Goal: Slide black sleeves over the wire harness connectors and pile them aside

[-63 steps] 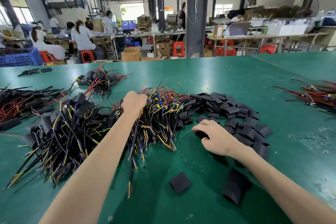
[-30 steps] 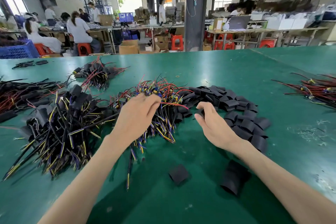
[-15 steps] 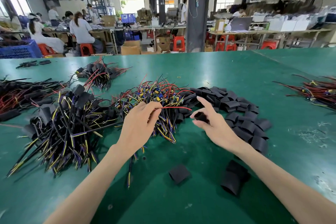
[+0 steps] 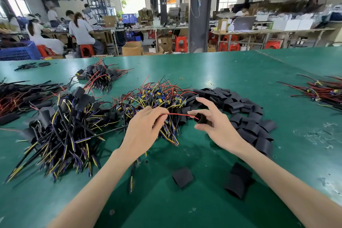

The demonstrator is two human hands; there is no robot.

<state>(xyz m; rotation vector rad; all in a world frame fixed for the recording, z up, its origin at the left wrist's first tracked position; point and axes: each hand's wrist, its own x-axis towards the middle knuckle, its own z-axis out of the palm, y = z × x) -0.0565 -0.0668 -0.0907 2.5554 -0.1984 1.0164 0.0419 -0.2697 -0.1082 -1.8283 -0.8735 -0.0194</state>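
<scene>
My left hand (image 4: 146, 127) pinches a wire harness above the centre pile of bare harnesses (image 4: 155, 98); its red wire (image 4: 180, 114) runs right into the mouth of a black sleeve (image 4: 201, 118). My right hand (image 4: 216, 124) grips that sleeve between thumb and fingers, index finger raised. A heap of loose black sleeves (image 4: 240, 107) lies just behind and right of my right hand. A pile of sleeved harnesses (image 4: 61, 126) lies at the left.
Two loose sleeves (image 4: 182, 177) (image 4: 237, 183) lie on the green table (image 4: 240, 76) near me. More harness piles sit far left (image 4: 22, 96), at the back (image 4: 101, 76) and at the right edge (image 4: 322, 90). People work at benches beyond the table.
My left hand lifted a harness out of the centre pile. My right hand picked a sleeve from the heap and brought it up to the red wire's end, which now enters it.
</scene>
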